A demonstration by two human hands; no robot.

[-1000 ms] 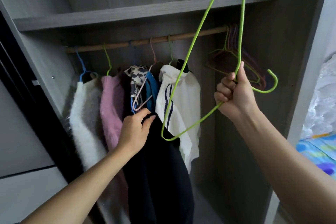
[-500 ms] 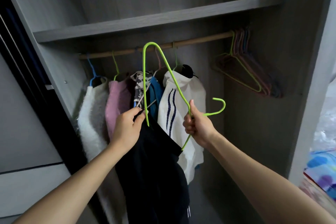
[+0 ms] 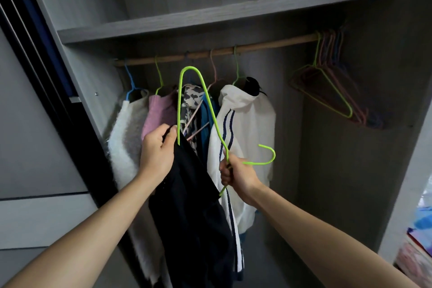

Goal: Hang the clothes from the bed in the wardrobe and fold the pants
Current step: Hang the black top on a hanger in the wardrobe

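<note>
I stand in front of the open wardrobe. My left hand (image 3: 157,152) grips the top edge of a black garment (image 3: 194,213) that hangs down in front of the clothes. My right hand (image 3: 236,174) is closed on the neck of a green wire hanger (image 3: 211,114), held on its side with the hook pointing right. One end of the hanger dips into the black garment beside my left thumb. Behind, the wooden rail (image 3: 268,45) carries a fluffy white sweater (image 3: 127,138), a pink top (image 3: 159,112), a patterned piece and a white jacket with dark stripes (image 3: 247,128).
A bunch of empty coloured hangers (image 3: 332,91) hangs at the rail's right end. A grey shelf (image 3: 210,18) runs above the rail. The wardrobe's right side panel (image 3: 406,170) stands close by, with colourful bedding (image 3: 418,241) past it at the lower right.
My right hand brought the green hanger down from high on the right to the middle, beside my left hand. The hanger's end now sits inside the black garment. The view shifted slightly down.
</note>
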